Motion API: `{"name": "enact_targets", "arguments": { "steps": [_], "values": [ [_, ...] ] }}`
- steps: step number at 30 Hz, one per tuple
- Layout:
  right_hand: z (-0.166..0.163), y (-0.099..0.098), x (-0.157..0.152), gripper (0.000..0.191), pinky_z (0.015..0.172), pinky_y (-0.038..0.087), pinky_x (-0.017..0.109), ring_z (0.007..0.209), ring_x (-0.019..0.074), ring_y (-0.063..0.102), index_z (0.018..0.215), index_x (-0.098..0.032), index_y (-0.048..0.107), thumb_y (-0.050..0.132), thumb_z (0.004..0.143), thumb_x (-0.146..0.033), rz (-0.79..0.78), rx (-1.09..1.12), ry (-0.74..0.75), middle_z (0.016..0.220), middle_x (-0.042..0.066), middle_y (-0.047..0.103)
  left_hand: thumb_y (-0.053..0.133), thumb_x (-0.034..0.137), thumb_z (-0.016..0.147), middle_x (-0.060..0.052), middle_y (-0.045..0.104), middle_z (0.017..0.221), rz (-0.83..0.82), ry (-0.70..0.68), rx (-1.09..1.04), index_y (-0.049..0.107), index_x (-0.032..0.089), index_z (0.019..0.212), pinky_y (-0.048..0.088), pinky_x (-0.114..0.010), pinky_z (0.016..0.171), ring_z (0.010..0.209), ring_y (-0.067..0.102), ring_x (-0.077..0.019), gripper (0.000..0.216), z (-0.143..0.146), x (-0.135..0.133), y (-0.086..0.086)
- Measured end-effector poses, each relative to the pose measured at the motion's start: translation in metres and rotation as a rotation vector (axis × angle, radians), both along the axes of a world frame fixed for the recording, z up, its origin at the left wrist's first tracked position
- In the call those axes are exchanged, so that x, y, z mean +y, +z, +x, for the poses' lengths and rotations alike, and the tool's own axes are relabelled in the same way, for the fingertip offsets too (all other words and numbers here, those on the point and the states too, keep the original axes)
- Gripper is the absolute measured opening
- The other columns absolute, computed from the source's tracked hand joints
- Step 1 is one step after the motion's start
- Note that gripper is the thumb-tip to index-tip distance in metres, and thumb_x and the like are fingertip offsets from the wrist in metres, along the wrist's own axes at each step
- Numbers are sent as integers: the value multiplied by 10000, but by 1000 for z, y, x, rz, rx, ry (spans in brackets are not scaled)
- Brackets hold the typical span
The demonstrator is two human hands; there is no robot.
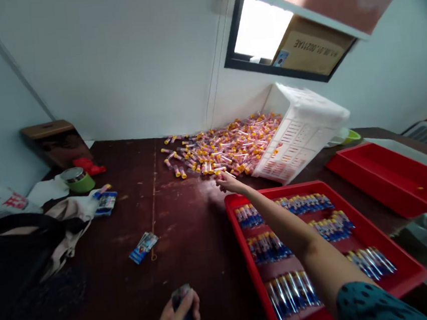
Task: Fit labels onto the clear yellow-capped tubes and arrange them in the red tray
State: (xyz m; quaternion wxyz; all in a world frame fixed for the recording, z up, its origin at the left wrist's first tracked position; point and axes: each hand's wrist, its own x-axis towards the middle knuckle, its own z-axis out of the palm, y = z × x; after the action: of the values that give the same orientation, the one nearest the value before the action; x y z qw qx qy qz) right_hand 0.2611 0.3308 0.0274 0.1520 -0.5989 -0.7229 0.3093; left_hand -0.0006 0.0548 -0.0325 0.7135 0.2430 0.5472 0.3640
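Note:
My right hand [228,183] reaches out to the near edge of a heap of small clear tubes with yellow caps and pink contents [231,145]. Its fingertips are closed around one yellow-capped tube [219,172], partly hidden and blurred. Low in the view, my left hand [181,311] is wrapped round a small dark bundle [181,296], whose kind I cannot make out. Under my right forearm lies a red tray [247,272] with rows of tubes in blue printed sleeves [292,293].
A white plastic basket [291,142] is tipped on its side against the heap. Flat blue printed sleeves [144,247] lie on the dark table [192,247]. Another red tray [392,175] stands at right. On the left are a green jar [78,182] and a black bag [23,264].

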Motion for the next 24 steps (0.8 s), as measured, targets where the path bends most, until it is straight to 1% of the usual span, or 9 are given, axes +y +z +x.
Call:
{"name": "enact_targets", "arguments": {
  "steps": [3,5,6,8,11,14,18,21,24],
  "values": [
    [-28,11,-73,206,594,493,197,632,80,548,1106,-159,505,410,923,-157,-55,244,216,854,-2,593,791,517,668,-20,650,713,60,111,-78,718,172,868,408,-224,509,607,583,-132,406,2,11,21],
    [-46,17,-132,121,629,469,199,665,86,505,984,-170,534,477,878,-159,-113,470,462,807,-20,541,787,470,699,-39,697,837,87,163,-167,716,183,999,441,-235,555,645,602,-126,421,5,17,31],
    [-53,20,-159,89,654,460,204,689,91,493,931,-172,538,499,855,-146,-148,531,552,804,-22,529,796,453,695,-39,708,858,92,182,-211,714,186,1015,449,-239,567,648,607,-124,424,7,19,34],
    [-65,22,-204,82,706,449,217,732,102,482,879,-171,542,519,823,-116,-196,581,644,821,-17,525,843,420,637,-15,703,776,110,276,-246,731,170,904,448,-231,561,638,603,-121,383,11,18,36],
    [-72,23,-241,99,749,446,231,760,112,488,926,-167,560,506,850,-134,-225,615,594,849,-8,533,856,380,630,-10,719,774,169,295,-282,741,161,838,477,-234,614,688,620,-130,324,16,7,36],
    [-71,23,-252,114,768,452,240,763,116,505,985,-165,570,503,908,-215,-217,640,538,846,-8,544,850,362,646,-11,725,763,173,232,-315,748,169,925,441,-223,537,634,606,-126,354,20,-9,37],
    [-69,20,-263,185,805,464,257,823,133,538,1044,-167,580,546,917,-297,-210,630,541,914,7,589,863,305,623,-24,745,827,105,238,-347,750,187,968,437,-213,526,675,636,-138,382,24,-20,39],
    [-71,12,-275,191,735,456,233,772,123,515,987,-178,553,540,927,-359,-136,680,310,857,-7,556,822,265,670,-37,753,890,119,226,-342,741,180,1016,466,-210,583,725,649,-132,365,24,-22,40],
    [-66,4,-283,161,662,417,227,685,114,476,1011,-200,519,524,927,-337,11,583,117,787,-31,513,752,252,741,-65,753,967,198,212,-316,702,167,1078,492,-234,628,747,665,-144,352,22,-23,42]
  ]
}}
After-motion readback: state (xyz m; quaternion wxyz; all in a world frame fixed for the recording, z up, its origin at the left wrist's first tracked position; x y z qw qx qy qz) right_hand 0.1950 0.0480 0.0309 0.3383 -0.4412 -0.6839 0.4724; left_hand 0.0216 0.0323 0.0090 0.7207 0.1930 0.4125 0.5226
